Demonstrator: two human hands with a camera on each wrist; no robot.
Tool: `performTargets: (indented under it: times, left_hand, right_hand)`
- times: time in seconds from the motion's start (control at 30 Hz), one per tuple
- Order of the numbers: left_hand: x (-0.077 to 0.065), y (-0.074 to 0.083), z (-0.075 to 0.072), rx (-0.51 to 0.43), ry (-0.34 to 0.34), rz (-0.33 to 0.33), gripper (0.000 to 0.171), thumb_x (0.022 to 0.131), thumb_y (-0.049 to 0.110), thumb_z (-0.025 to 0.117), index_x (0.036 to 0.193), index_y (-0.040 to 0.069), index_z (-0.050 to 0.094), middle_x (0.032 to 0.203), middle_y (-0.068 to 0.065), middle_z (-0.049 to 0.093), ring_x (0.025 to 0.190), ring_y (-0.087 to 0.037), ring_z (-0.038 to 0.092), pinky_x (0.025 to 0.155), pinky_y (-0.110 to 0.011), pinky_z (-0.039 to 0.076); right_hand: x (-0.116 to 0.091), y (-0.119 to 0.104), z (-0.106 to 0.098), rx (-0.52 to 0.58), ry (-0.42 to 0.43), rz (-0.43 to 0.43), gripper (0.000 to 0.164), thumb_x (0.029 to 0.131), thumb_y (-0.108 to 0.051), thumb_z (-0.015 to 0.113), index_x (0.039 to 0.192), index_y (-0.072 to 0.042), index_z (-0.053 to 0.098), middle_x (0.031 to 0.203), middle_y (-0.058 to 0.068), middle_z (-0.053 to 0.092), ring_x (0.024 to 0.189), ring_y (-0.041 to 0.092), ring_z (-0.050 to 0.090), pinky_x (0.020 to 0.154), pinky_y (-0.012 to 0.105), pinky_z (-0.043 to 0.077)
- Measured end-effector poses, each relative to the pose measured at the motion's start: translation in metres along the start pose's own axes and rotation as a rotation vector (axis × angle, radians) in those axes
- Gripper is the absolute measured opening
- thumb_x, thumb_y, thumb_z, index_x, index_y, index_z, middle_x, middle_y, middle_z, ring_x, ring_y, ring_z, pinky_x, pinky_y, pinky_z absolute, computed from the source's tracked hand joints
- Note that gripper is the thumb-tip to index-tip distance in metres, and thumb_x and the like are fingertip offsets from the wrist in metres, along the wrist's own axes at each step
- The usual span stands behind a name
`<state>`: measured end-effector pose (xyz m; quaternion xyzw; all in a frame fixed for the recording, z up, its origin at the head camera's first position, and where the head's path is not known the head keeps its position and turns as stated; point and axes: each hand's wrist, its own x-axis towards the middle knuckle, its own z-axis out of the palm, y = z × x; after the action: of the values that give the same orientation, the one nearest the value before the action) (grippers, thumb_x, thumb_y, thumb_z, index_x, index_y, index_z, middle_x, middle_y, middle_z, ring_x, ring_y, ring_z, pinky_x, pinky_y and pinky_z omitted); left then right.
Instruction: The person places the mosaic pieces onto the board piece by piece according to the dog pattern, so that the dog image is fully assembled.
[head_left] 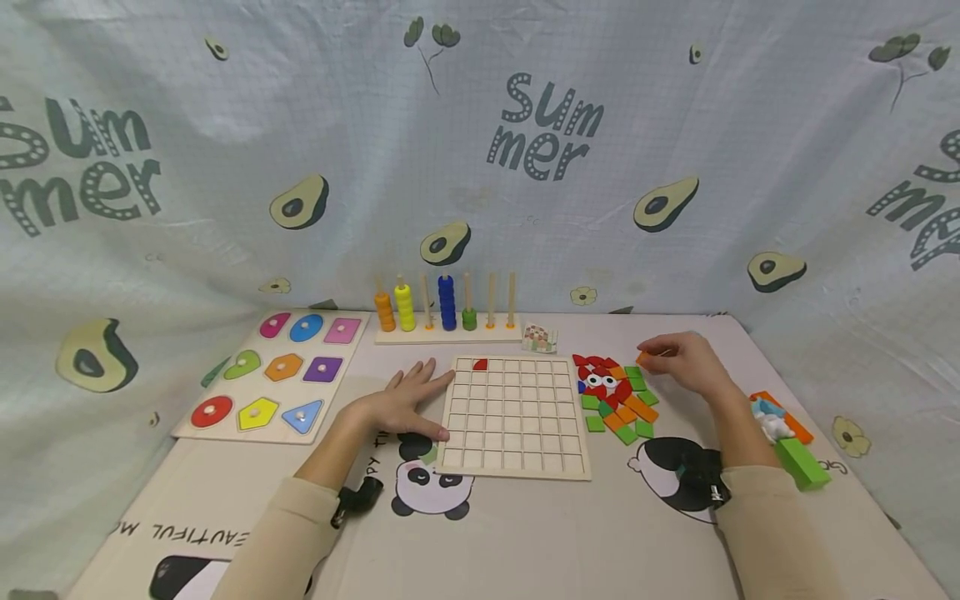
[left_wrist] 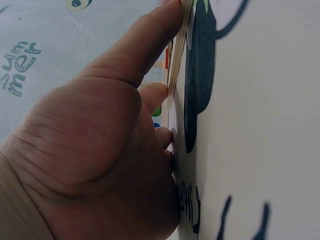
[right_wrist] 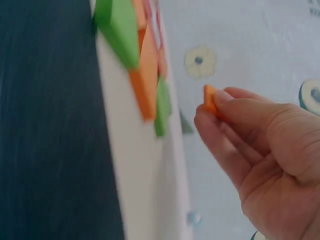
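A square wooden grid board (head_left: 517,417) lies in the middle of the table, one red quarter-round tile (head_left: 480,365) in its top row. My left hand (head_left: 408,402) is spread flat at the board's left side, thumb and forefinger touching the edge; the left wrist view shows the thumb against the board's edge (left_wrist: 175,65). Between thumb and fingers my right hand (head_left: 682,360) pinches a small orange tile (right_wrist: 210,98), raised above the table. Beside it spreads a loose pile of red, green and orange tiles (head_left: 619,417), with two white eye pieces among the red ones.
Behind the board stands a bead-peg rack (head_left: 405,337), with a small picture card (head_left: 540,338) by its right end. A wooden shape puzzle (head_left: 255,392) lies at the left. Near my right forearm are a green block (head_left: 802,463), an orange block (head_left: 799,428) and a white-and-blue figure (head_left: 772,421).
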<state>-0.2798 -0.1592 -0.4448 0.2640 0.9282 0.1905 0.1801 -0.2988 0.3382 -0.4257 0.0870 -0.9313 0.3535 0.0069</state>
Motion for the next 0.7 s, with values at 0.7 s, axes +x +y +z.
performTargets:
  times: [0.7]
  left_hand:
    - [-0.001, 0.003, -0.002, -0.042, -0.011, -0.004, 0.105, 0.073, 0.065, 0.07, 0.155, 0.027, 0.017, 0.161, -0.013, -0.004, 0.147, -0.034, -0.01, 0.115, -0.055, -0.008]
  right_hand:
    - [0.072, -0.132, 0.102, 0.161, -0.261, -0.261, 0.023, 0.082, -0.01, 0.076, 0.105, -0.01, 0.07, 0.081, 0.004, 0.07, 0.071, 0.03, 0.066, 0.065, 0.043, 0.057]
